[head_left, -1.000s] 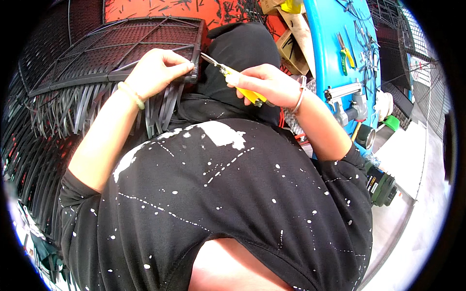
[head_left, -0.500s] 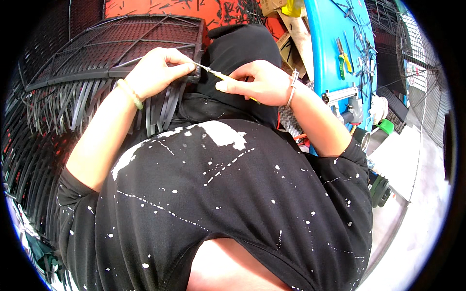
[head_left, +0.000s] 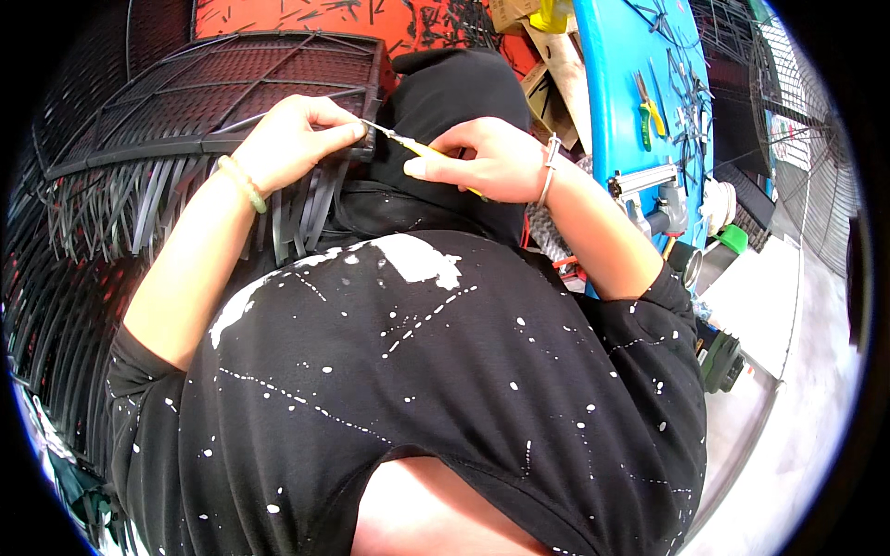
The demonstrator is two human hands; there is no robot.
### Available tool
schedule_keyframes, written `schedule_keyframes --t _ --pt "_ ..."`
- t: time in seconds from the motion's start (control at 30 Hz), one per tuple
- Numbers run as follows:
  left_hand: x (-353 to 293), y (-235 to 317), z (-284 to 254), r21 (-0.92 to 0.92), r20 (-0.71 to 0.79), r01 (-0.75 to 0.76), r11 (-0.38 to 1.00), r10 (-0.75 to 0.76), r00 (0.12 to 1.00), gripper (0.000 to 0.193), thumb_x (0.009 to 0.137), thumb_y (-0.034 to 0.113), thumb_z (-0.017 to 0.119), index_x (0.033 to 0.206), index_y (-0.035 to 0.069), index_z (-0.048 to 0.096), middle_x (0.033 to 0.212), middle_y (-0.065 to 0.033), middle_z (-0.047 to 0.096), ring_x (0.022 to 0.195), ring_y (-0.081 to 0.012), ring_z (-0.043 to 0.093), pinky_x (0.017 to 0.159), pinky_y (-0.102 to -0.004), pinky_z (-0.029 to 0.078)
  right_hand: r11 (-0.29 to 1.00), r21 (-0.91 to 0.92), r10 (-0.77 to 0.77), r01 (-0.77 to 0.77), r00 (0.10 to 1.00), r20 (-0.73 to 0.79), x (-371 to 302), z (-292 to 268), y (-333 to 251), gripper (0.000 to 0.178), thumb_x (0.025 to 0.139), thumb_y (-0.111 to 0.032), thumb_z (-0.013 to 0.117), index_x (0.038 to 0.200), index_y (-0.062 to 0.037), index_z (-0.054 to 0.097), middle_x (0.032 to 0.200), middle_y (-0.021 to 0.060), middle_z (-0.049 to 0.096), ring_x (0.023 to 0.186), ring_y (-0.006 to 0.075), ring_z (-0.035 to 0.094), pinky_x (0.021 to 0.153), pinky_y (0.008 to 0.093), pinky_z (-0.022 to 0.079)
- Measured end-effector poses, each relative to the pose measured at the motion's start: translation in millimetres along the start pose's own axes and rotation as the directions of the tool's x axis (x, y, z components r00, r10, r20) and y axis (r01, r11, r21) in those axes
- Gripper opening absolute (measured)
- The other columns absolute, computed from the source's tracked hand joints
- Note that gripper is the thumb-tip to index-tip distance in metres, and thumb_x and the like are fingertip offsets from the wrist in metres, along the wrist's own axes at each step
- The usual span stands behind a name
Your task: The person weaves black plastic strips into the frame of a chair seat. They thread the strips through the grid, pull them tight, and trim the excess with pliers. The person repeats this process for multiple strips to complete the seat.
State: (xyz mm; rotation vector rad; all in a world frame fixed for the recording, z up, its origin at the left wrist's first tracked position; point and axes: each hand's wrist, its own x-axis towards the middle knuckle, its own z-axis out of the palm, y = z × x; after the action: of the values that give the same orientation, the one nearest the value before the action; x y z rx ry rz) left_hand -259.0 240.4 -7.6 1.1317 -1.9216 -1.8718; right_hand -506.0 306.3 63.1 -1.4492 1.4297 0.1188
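My left hand (head_left: 292, 139) is closed in a pinch at the corner of a black woven wicker panel (head_left: 269, 79) on the left; what lies between thumb and forefinger is too small to make out. A thin grey strip (head_left: 243, 123) shows along the panel beside that hand. Many loose flat dark strips (head_left: 153, 199) hang from the panel's near edge. My right hand (head_left: 487, 162) grips a slim yellow-handled tool (head_left: 424, 150), its thin metal tip reaching to my left fingertips. Its exact kind is partly hidden by my fingers.
On the right stands a blue table (head_left: 607, 83) with green-and-yellow-handled pliers (head_left: 649, 111), scattered black strip pieces (head_left: 688, 120) and a silver-and-grey power tool (head_left: 660, 208). Cardboard (head_left: 547, 97) leans beside it. The red surface (head_left: 297, 14) at the back is littered with offcuts.
Both hands and the tool keep nearly the same pose. The whole view has shifted slightly, so everything sits a little farther left.
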Motion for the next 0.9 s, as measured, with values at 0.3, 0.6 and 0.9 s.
schedule_keyframes --t 0.3,0.6,0.9 --pt "1.1 0.5 2.0 0.003 -0.011 -0.021 1.0 0.021 1.0 0.021 0.088 0.018 0.069 0.097 -0.001 0.072 0.088 -0.0068 0.071 0.081 -0.0108 0.065 0.077 -0.0255 0.052 0.999 0.01 -0.032 0.033 0.999 -0.027 2.1 2.5 5.9 0.057 0.085 -0.051 0.068 0.102 0.0035 0.07 0.076 0.0079 0.066 0.063 0.0126 0.06 0.059 0.027 0.049" --pt "-1.0 4.3 2.5 -0.044 -0.006 0.069 0.997 -0.069 0.998 0.021 0.088 0.017 0.068 0.097 -0.002 0.072 0.092 -0.0061 0.067 0.088 -0.0123 0.061 0.082 -0.0263 0.047 0.995 0.06 -0.069 0.075 0.993 -0.094 4.4 13.6 15.0 0.061 0.083 -0.056 0.066 0.09 0.0049 0.07 0.07 0.0141 0.066 0.064 0.0204 0.064 0.062 0.0326 0.05" --pt "-0.8 2.4 4.7 0.057 -0.066 0.0 0.998 0.003 0.998 0.022 0.086 0.019 0.071 0.096 -0.001 0.072 0.088 -0.0042 0.071 0.08 -0.0083 0.063 0.076 -0.0253 0.051 0.783 0.281 -0.203 0.556 0.654 -0.729 -25.4 -27.9 44.4 0.039 0.09 -0.036 0.067 0.109 -0.0023 0.065 0.092 0.0038 0.066 0.079 0.0106 0.062 0.076 0.0272 0.049"
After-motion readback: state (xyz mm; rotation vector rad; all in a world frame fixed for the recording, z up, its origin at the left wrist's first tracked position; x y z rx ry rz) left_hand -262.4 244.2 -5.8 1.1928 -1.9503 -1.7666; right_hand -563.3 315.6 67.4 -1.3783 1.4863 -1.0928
